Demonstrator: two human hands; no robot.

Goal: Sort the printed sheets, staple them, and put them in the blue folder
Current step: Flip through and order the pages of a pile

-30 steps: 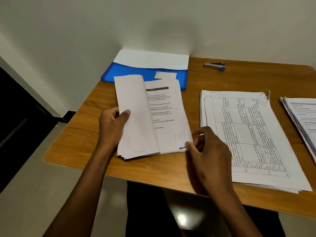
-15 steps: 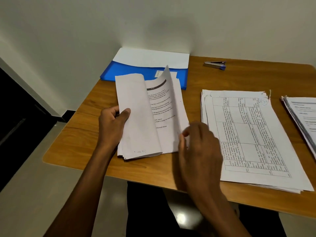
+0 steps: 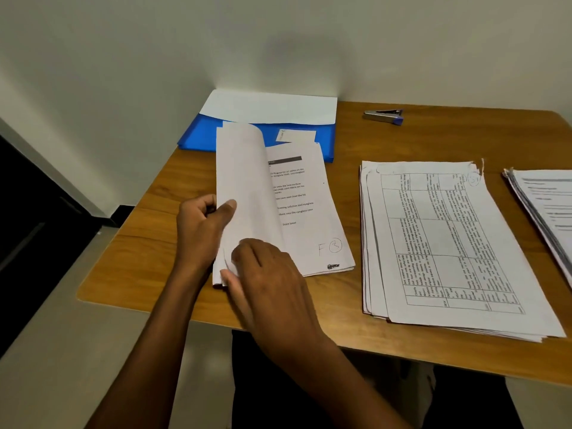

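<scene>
A stack of printed sheets (image 3: 306,218) lies on the wooden table (image 3: 402,140), with its upper pages folded back to the left. My left hand (image 3: 201,227) grips those turned pages (image 3: 244,193), thumb on top. My right hand (image 3: 266,274) rests on the lower part of the turned pages, fingers pointing left. The exposed page carries a handwritten "F 3" at its lower right corner. The blue folder (image 3: 204,134) lies open behind the stack, white paper (image 3: 269,105) showing inside it. A small stapler (image 3: 383,116) sits at the back of the table.
A second pile of sheets (image 3: 448,243) with a printed grid lies to the right. A third pile (image 3: 548,209) is cut off by the right edge. The wall stands right behind the folder. The table's left edge drops to the floor.
My right hand lifted one sheet from the stack's lower right corner and carried it over to the left onto the turned pages. A new page marked "F 3" is now exposed.
</scene>
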